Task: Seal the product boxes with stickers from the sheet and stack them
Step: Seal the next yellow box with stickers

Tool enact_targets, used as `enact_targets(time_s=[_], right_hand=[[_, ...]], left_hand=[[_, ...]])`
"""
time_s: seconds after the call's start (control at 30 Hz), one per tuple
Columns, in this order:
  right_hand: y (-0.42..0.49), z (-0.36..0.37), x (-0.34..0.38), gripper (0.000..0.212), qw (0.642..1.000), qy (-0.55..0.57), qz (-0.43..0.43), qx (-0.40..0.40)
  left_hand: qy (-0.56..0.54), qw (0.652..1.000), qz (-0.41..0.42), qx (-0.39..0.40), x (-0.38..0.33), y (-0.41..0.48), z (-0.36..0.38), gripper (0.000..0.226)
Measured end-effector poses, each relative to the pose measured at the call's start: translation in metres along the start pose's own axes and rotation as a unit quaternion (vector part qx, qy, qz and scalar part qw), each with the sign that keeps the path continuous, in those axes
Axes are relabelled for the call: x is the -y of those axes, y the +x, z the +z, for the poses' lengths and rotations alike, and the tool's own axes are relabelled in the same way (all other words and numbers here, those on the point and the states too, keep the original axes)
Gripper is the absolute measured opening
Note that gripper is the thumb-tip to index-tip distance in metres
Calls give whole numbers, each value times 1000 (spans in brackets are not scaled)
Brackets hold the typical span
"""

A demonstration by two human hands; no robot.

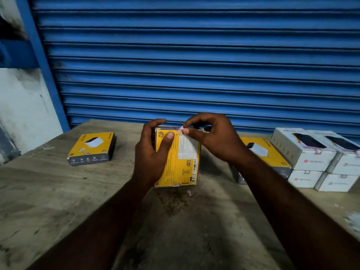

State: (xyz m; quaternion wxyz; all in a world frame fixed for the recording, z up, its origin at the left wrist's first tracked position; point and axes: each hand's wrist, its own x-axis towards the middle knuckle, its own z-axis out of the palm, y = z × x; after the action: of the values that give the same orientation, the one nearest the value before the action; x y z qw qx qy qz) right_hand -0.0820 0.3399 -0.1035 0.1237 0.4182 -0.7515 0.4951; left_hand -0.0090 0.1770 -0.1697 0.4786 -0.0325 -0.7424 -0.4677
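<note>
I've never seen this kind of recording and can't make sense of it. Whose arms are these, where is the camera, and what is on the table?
There is no machine here. A person wears one camera on the head, and it looks down at their own bare hands. The left hand grips an upright yellow box at a wooden table. The right hand pinches a small sticker at the box's top edge. A second box lies flat to the left, and a third box sits to the right beside stacked white boxes. Behind is a blue shutter.

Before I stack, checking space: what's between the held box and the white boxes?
Head view: beside the held box, the right hand and another yellow box.
</note>
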Motion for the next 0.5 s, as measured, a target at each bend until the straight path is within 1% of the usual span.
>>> enact_targets(time_s=[0.07,0.13,0.23,0.33,0.5], right_hand=[[0,0,3,8,1000,26,-1,1],[0,-2,5,12,999,47,10,4],[-1,-4,7,20,998,40,32,20],[-1,-3,7,14,999,22,37,26],[-2,-1,11,7,999,41,9,5]], left_hand=[[2,1000,10,-1,-2,-1,-1,31],[7,1000,16,1,-4,-1,-2,31],[10,1000,20,2,-5,-1,-2,31],[13,1000,19,5,-4,-1,-2,30],[11,1000,14,8,-5,2,-3,30]])
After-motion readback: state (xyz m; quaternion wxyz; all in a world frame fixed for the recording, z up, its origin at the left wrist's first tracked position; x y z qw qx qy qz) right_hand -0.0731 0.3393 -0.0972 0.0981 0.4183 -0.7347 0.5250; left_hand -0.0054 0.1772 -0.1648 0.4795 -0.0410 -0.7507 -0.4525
